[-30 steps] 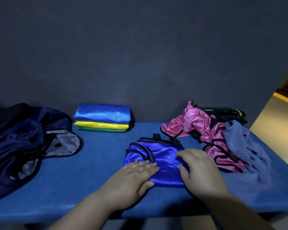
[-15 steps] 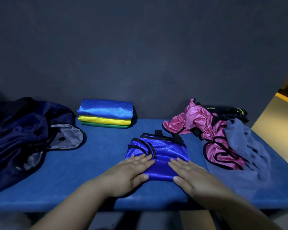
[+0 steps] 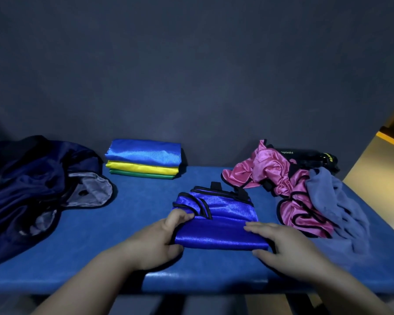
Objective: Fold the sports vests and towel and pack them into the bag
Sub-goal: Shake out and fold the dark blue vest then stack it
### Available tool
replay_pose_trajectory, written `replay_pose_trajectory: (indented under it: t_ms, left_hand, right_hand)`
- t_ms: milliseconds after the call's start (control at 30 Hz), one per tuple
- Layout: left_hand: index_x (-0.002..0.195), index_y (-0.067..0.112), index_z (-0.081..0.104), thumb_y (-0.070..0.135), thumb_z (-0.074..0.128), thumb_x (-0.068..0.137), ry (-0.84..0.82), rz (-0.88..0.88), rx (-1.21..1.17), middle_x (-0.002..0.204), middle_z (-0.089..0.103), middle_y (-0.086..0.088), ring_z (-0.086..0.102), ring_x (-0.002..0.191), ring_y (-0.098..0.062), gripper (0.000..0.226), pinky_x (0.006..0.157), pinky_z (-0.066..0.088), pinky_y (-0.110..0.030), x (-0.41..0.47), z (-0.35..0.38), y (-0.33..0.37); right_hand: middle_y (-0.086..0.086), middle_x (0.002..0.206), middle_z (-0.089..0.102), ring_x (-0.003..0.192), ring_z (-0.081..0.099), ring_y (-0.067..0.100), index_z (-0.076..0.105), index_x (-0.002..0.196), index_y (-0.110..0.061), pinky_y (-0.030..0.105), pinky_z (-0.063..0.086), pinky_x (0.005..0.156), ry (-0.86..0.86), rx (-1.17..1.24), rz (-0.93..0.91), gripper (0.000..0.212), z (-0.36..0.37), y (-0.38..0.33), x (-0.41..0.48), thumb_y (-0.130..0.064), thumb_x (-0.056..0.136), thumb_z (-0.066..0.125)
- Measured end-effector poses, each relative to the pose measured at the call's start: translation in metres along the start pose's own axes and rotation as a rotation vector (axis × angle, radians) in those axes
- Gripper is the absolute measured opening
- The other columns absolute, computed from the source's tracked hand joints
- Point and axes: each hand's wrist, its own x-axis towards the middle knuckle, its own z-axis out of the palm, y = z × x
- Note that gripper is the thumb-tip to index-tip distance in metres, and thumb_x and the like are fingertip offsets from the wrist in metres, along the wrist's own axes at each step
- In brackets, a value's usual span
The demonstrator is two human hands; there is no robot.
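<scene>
Flanking the work, navy bag (image 3: 32,189) at left, folded stack (image 3: 143,153) behind, pink vest (image 3: 266,169) and grey towel (image 3: 332,201) at right, blue vest (image 3: 225,212) mid-surface (image 3: 134,212), left grip (image 3: 155,242) curled round its left end, right grip (image 3: 289,246) pinching its right end.

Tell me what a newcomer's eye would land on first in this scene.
The shiny royal-blue vest at the centre of the table grabs the eye, its near fold held by the left hand and right hand. Next comes the crumpled pink vest at the right, with a grey-blue towel lying against it, and the neat stack of folded vests at the back left.
</scene>
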Motion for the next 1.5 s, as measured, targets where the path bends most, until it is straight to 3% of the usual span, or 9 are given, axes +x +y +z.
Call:
replay_pose_trajectory:
  t_ms: [200, 367, 600, 800, 933, 1033, 1133, 1367, 1500]
  left_hand:
    - [0.101, 0.032, 0.050, 0.039, 0.055, 0.080, 0.243, 0.151, 0.018, 0.116, 0.047, 0.025, 0.049, 0.110, 0.003, 0.023, 0.096, 0.039, -0.019, 0.000, 0.000, -0.003]
    - [0.091, 0.032, 0.055, 0.048, 0.048, 0.086, 0.340, 0.090, -0.139, 0.085, 0.061, 0.019, 0.057, 0.080, -0.002, 0.018, 0.075, 0.043, -0.017, -0.002, -0.012, 0.000]
    - [0.092, 0.031, 0.053, 0.038, 0.052, 0.096, 0.412, -0.091, -0.181, 0.084, 0.063, 0.013, 0.057, 0.081, -0.001, 0.009, 0.071, 0.040, -0.013, -0.001, -0.018, 0.004]
    - [0.099, 0.026, 0.049, 0.042, 0.060, 0.091, 0.486, -0.395, 0.040, 0.086, 0.055, 0.011, 0.056, 0.084, -0.016, 0.020, 0.069, 0.037, -0.029, 0.008, -0.016, 0.010]
    - [0.104, 0.028, 0.060, 0.028, 0.053, 0.085, 0.729, -0.071, 0.370, 0.115, 0.060, 0.008, 0.054, 0.106, -0.018, 0.020, 0.089, 0.040, -0.034, 0.014, -0.006, 0.024]
    - [0.115, 0.030, 0.064, 0.036, 0.044, 0.087, 0.580, 0.149, 0.493, 0.125, 0.064, 0.009, 0.056, 0.116, -0.013, 0.035, 0.103, 0.040, -0.033, 0.021, 0.015, 0.038]
    - [0.125, 0.025, 0.066, 0.048, 0.036, 0.091, 0.388, 0.032, 0.553, 0.127, 0.065, 0.010, 0.063, 0.114, -0.013, 0.050, 0.095, 0.050, -0.038, 0.025, 0.035, 0.037]
    - [0.128, 0.025, 0.063, 0.051, 0.028, 0.098, 0.282, -0.055, 0.495, 0.128, 0.063, 0.010, 0.062, 0.116, -0.013, 0.053, 0.096, 0.050, -0.039, 0.025, 0.032, 0.034]
    - [0.150, 0.037, 0.028, 0.070, -0.013, 0.084, 0.239, -0.115, 0.481, 0.158, 0.026, 0.012, 0.027, 0.145, -0.014, 0.085, 0.117, 0.009, -0.036, 0.021, 0.025, 0.038]
  right_hand:
    - [-0.036, 0.110, 0.052, 0.104, 0.056, -0.006, 0.071, 0.104, -0.039, 0.008, 0.040, 0.085, 0.122, 0.058, -0.002, 0.033, 0.002, -0.002, 0.006, -0.049, 0.077, 0.054]
    - [-0.018, 0.079, 0.061, 0.079, 0.059, -0.001, 0.062, 0.081, -0.039, 0.016, 0.042, 0.069, 0.199, 0.149, -0.011, 0.024, -0.005, -0.011, 0.010, -0.060, 0.079, 0.049]
    - [-0.011, 0.050, 0.050, 0.049, 0.049, 0.006, 0.059, 0.080, -0.032, 0.019, 0.032, 0.051, 0.261, 0.303, 0.111, 0.012, -0.005, -0.027, 0.016, -0.030, 0.089, 0.067]
    - [-0.009, 0.067, 0.056, 0.066, 0.054, 0.007, 0.057, 0.093, -0.030, 0.025, 0.040, 0.064, 0.297, 0.208, 0.266, 0.012, 0.008, -0.038, 0.028, -0.040, 0.090, 0.063]
    - [-0.008, 0.118, 0.054, 0.111, 0.054, 0.016, 0.051, 0.127, -0.029, 0.030, 0.043, 0.093, 0.309, -0.018, 0.294, 0.037, 0.011, -0.045, 0.032, -0.036, 0.091, 0.060]
    - [-0.006, 0.114, 0.065, 0.111, 0.061, 0.022, 0.068, 0.111, -0.028, 0.037, 0.053, 0.089, 0.439, -0.192, 0.096, 0.038, 0.016, -0.054, 0.038, -0.014, 0.077, 0.058]
    - [-0.006, 0.107, 0.073, 0.108, 0.067, 0.018, 0.076, 0.099, -0.025, 0.031, 0.051, 0.092, 0.405, -0.286, -0.052, 0.045, 0.023, -0.058, 0.044, -0.019, 0.072, 0.041]
    - [-0.012, 0.135, 0.059, 0.126, 0.054, 0.010, 0.059, 0.132, -0.025, 0.031, 0.032, 0.104, 0.092, -0.283, 0.044, 0.063, 0.044, -0.053, 0.041, -0.054, 0.102, 0.012]
    - [-0.014, 0.143, 0.050, 0.133, 0.045, 0.008, 0.050, 0.139, -0.029, 0.040, 0.044, 0.102, 0.039, -0.225, 0.090, 0.064, 0.039, -0.054, 0.038, -0.058, 0.100, 0.009]
